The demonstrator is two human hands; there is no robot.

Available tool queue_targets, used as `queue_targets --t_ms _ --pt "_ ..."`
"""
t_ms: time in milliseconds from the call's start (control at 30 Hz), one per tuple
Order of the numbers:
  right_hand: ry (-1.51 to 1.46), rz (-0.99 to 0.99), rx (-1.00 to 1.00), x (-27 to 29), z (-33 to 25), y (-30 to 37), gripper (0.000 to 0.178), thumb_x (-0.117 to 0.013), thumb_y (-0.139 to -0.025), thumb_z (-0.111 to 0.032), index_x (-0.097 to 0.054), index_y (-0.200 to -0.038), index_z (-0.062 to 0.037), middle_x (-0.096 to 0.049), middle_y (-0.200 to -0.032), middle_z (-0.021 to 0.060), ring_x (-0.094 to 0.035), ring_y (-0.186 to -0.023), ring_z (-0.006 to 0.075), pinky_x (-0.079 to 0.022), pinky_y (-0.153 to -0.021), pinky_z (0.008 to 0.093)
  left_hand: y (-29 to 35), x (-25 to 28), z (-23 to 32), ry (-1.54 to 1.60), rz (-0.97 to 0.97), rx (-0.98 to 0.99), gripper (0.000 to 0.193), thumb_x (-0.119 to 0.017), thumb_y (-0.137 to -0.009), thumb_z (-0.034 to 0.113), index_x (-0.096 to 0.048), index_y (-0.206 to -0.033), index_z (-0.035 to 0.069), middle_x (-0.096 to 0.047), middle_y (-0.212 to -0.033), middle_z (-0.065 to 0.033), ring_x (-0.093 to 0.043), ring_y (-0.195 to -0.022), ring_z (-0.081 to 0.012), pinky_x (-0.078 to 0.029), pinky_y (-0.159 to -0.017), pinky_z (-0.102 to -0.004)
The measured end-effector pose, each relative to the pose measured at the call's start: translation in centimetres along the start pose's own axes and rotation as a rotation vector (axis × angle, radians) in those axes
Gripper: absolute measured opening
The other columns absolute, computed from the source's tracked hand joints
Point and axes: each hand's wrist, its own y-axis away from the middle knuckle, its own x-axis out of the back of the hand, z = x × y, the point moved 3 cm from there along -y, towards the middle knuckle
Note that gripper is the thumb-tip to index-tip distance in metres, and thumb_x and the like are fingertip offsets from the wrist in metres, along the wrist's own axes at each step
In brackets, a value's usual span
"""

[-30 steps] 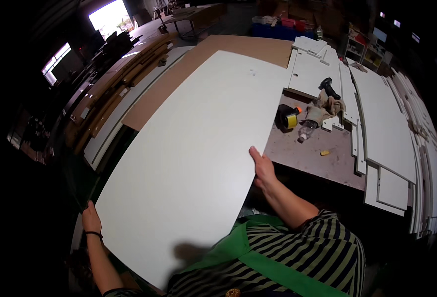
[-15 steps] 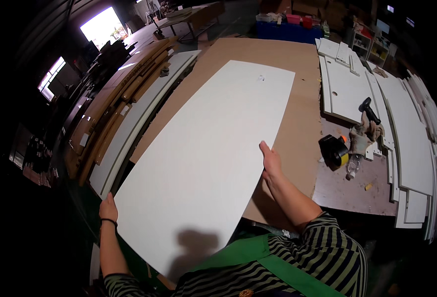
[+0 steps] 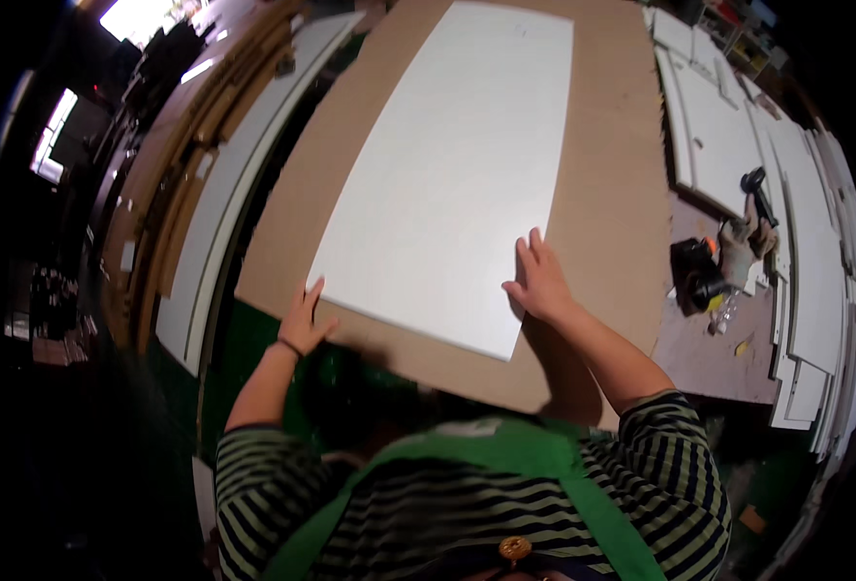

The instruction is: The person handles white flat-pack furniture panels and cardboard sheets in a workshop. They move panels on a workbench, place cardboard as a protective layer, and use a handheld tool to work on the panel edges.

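Note:
A large white panel [image 3: 447,184] lies flat on a brown cardboard sheet [image 3: 614,194], its long sides running away from me. My left hand [image 3: 304,321] is at the near left corner, fingers spread, the fingertips touching the edge. At the panel's right edge, close to the near end, rests my right hand [image 3: 542,281]. Its fingers are apart and the thumb lies toward the white surface. Neither hand is wrapped round the panel. A small faint mark shows near the panel's far end.
White boards [image 3: 723,131] lie stacked to the right. Beside them are a black-handled tool [image 3: 757,194], a crumpled glove [image 3: 738,250], a black tool with orange and yellow parts [image 3: 696,276] and a clear bottle [image 3: 723,315]. Long brown pieces [image 3: 181,208] and a pale board [image 3: 224,203] lie left.
The panel has moved forward, away from me, and now lies flat on the cardboard. Both hands have loosened their hold. My left hand has moved right and forward, and the view has tilted down.

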Motion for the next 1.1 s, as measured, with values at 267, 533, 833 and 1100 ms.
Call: queue_targets --t_ms 267,533,833,1100 --pt "-0.327 0.146 -0.259 -3.3 -7.2 12.7 0.076 -0.073 -0.078 -0.016 -0.034 -0.141 0.0007 -0.027 -0.148 0.0272 -0.029 -0.137 0.0409 -0.029 -0.111 0.0434 -2.2 -0.9 -2.6 0.006 0.239 -0.156 0.073 -0.074 -0.076 0.022 -0.039 -0.138 0.007 -0.046 -0.127 -0.0185 -0.044 -0.116 -0.0368 -0.036 -0.101 -0.0449" --pt "-0.139 0.363 -0.430 -6.3 -10.3 13.7 0.090 -0.080 -0.070 -0.022 -0.031 -0.143 -0.0001 -0.026 -0.144 0.0297 -0.029 -0.133 0.0429 -0.029 -0.110 0.0465 -3.2 -2.6 -1.3 -0.014 0.237 0.156 0.062 -0.077 -0.070 0.024 -0.047 -0.121 0.005 -0.046 -0.121 -0.0195 -0.039 -0.117 -0.0369 -0.033 -0.102 -0.0469" --pt "-0.237 0.324 -0.459 -6.2 -10.7 16.1 0.093 -0.082 -0.070 -0.023 -0.030 -0.144 -0.0036 -0.021 -0.144 0.0267 -0.023 -0.135 0.0416 -0.029 -0.111 0.0454 0.1 -3.4 -2.1 0.027 0.312 -0.070 0.063 -0.079 -0.070 0.023 -0.046 -0.119 0.003 -0.046 -0.113 -0.0195 -0.041 -0.112 -0.0378 -0.034 -0.096 -0.0482" --pt "-0.147 0.446 -0.408 -6.4 -9.9 16.6 0.079 -0.079 -0.072 -0.011 -0.039 -0.140 -0.0066 -0.028 -0.143 0.0255 -0.033 -0.130 0.0424 -0.034 -0.108 0.0434 0.7 -3.7 -2.4 0.062 0.348 -0.203 0.052 -0.078 -0.069 0.015 -0.048 -0.108 0.001 -0.047 -0.103 -0.0186 -0.043 -0.102 -0.0377 -0.035 -0.090 -0.0460"
